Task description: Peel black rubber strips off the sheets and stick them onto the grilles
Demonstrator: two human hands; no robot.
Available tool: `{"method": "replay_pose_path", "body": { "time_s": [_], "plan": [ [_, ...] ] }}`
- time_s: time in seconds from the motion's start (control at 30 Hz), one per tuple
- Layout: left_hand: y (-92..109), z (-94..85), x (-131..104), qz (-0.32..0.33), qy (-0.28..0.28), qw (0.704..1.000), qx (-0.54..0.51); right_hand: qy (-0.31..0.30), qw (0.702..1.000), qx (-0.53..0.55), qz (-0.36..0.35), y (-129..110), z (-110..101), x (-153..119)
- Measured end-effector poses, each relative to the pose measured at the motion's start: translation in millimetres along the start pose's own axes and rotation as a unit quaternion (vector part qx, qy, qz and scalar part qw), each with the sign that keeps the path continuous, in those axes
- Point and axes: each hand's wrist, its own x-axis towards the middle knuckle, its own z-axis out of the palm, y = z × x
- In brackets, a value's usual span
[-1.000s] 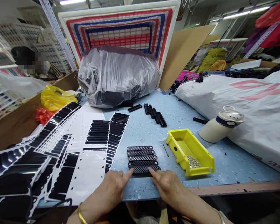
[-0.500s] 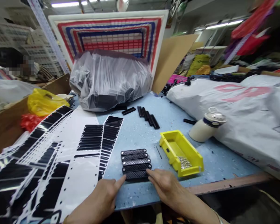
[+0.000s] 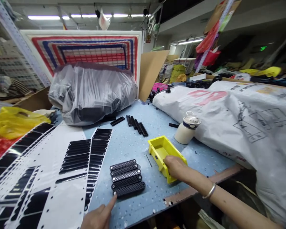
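My left hand (image 3: 98,211) stretches its index finger to the left end of the nearest black textured bar (image 3: 130,190), where a small silver disc sits. Several similar black bars (image 3: 125,171) lie side by side just beyond it, with silver discs at their ends. My right hand (image 3: 175,167) reaches down into a yellow plastic bin (image 3: 166,141); its fingertips are hidden inside, so what they touch does not show. A thin dark rod (image 3: 149,160) lies between the bars and the bin.
Sheets with black strips (image 3: 76,156) cover the left side. Loose black pieces (image 3: 137,124) lie farther back, before a plastic-wrapped bundle (image 3: 92,92). A cream bottle (image 3: 184,132) stands beside a large white sack (image 3: 219,127). A person's striped sleeve (image 3: 16,89) shows far left.
My right hand has left the bars and moved right into the yellow bin. My left index finger stays at the bars' left end. The view has swung to the right.
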Motion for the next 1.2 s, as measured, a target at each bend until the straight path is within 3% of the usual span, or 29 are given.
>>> {"method": "replay_pose_path", "body": {
  "time_s": [0.27,0.43,0.53,0.6,0.67,0.83,1.03,1.2],
  "plan": [
    [20.1,-25.4,14.4,0.000,-0.060,0.998,-0.006,0.016,1.000,0.005,-0.002,2.7,1.2,9.9],
    [27.3,-33.4,19.5,-0.010,-0.052,0.998,-0.024,0.105,0.994,0.019,0.012,9.3,-6.9,-8.0],
    [33.7,-29.9,21.7,-0.009,-0.045,0.998,-0.038,0.167,0.984,0.058,-0.017,-2.5,-9.5,-33.8],
    [40.0,-25.0,24.6,-0.007,-0.044,0.998,-0.051,0.197,0.959,0.163,-0.125,-23.1,-3.8,-48.5],
    [46.5,-18.8,28.8,-0.008,-0.045,0.997,-0.069,0.180,0.940,0.216,-0.192,-49.9,7.9,-55.3],
    [55.7,-3.3,37.6,-0.043,-0.031,0.994,-0.096,0.165,0.946,0.187,-0.208,-98.7,38.1,-42.1],
    [54.7,3.1,37.5,-0.064,-0.005,0.993,-0.098,0.187,0.943,0.171,-0.214,-101.7,47.9,-29.8],
    [54.9,3.8,38.8,-0.067,0.044,0.990,-0.117,0.217,0.933,0.176,-0.228,-93.3,49.8,-43.1]
  ]
}}
